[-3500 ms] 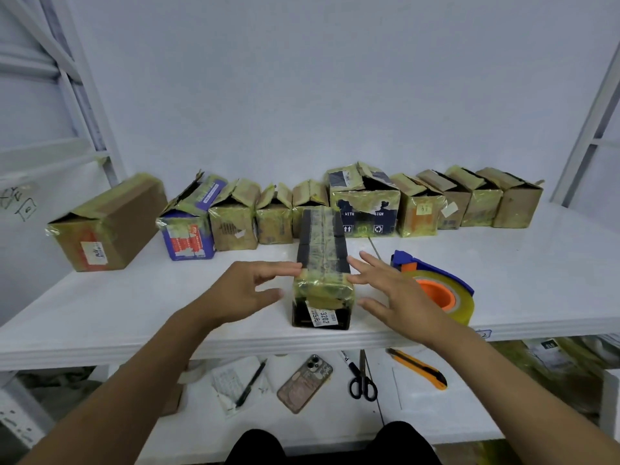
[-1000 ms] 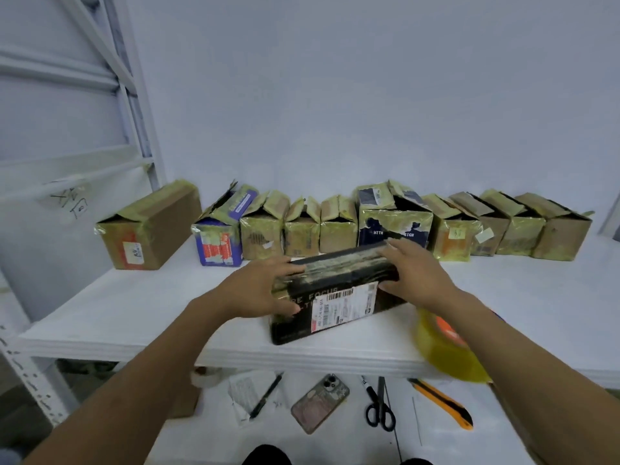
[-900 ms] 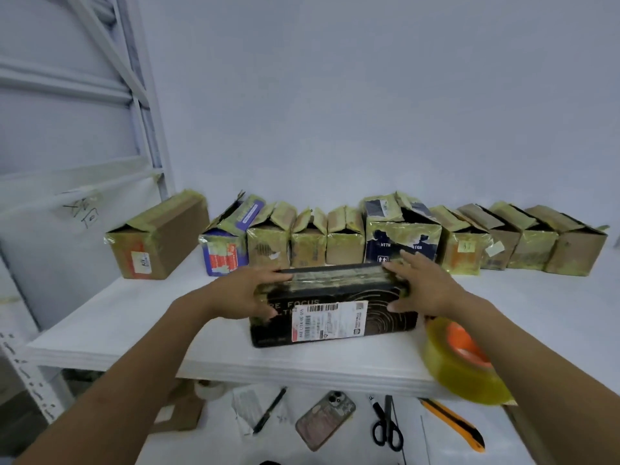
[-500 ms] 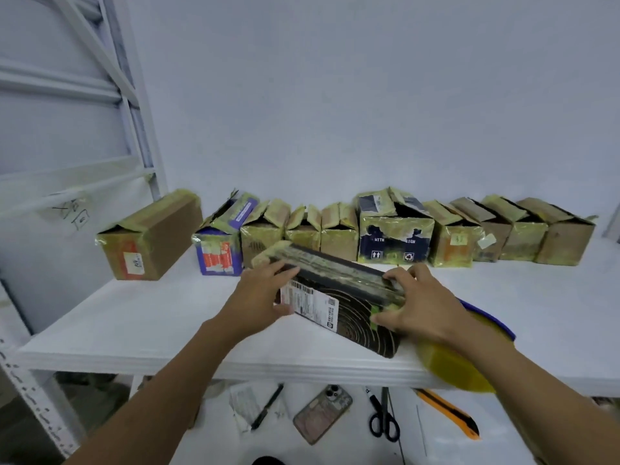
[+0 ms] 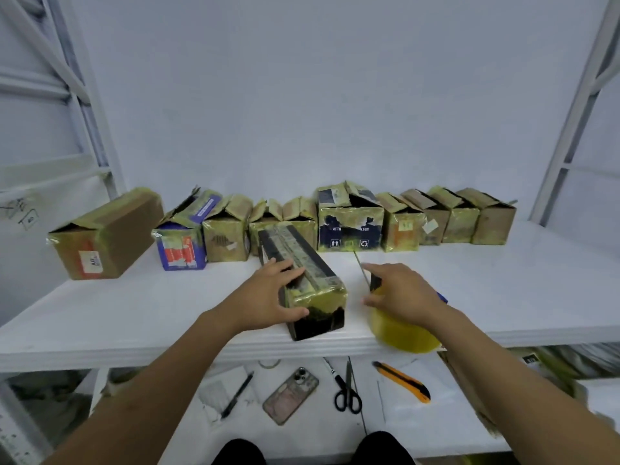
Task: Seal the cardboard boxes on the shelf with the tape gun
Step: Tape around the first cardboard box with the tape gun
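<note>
You have turned the black box (image 5: 303,280) end-on again; your left hand (image 5: 268,297) steadies it, loosely open, while your right hand (image 5: 399,297) closes on the tape gun (image 5: 404,330), ready to seal.

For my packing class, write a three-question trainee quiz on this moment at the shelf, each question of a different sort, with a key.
1. True or false: the left hand rests on the long black box.
2. Multiple choice: the right hand is on the
A. scissors
B. tape gun
C. phone
3. Fill in: the orange utility knife lies on the ____ shelf, right of the scissors.

Key: 1 true; 2 B; 3 lower
</note>
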